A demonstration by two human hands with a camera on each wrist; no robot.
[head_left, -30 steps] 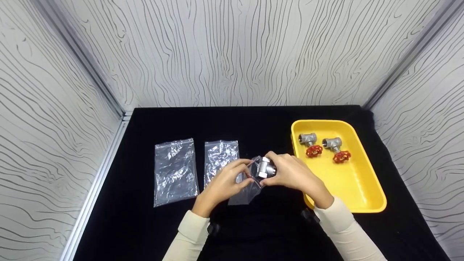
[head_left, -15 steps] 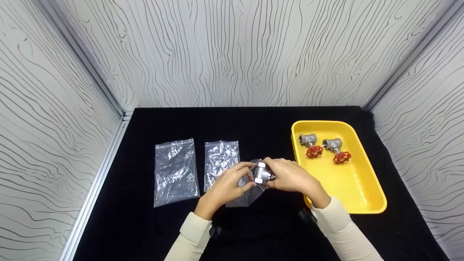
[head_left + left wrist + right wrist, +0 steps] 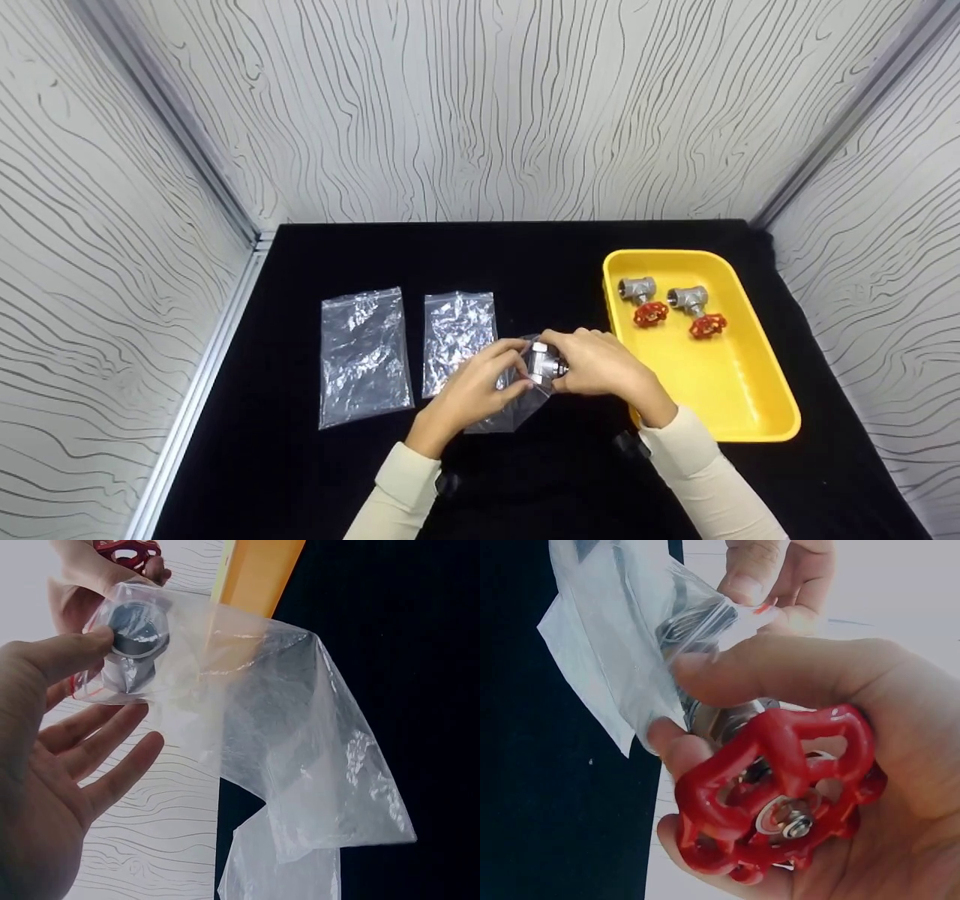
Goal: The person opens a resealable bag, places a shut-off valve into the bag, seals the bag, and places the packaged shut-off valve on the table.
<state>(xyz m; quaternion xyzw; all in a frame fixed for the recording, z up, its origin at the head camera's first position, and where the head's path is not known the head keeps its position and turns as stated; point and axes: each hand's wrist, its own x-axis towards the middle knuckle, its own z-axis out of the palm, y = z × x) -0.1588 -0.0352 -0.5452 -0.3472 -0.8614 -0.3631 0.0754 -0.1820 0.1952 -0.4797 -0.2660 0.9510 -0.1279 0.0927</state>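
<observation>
The table is black, the walls white with wavy grey wood-grain lines, the tray bright yellow, the sleeves cream. The held valve is silver, its handwheel glossy red; the clear held bag seems red-lined at its mouth, though blurred.

Room over black cloth beyond flat bags; wall of yellow tray bars low passage right of right hand.
</observation>
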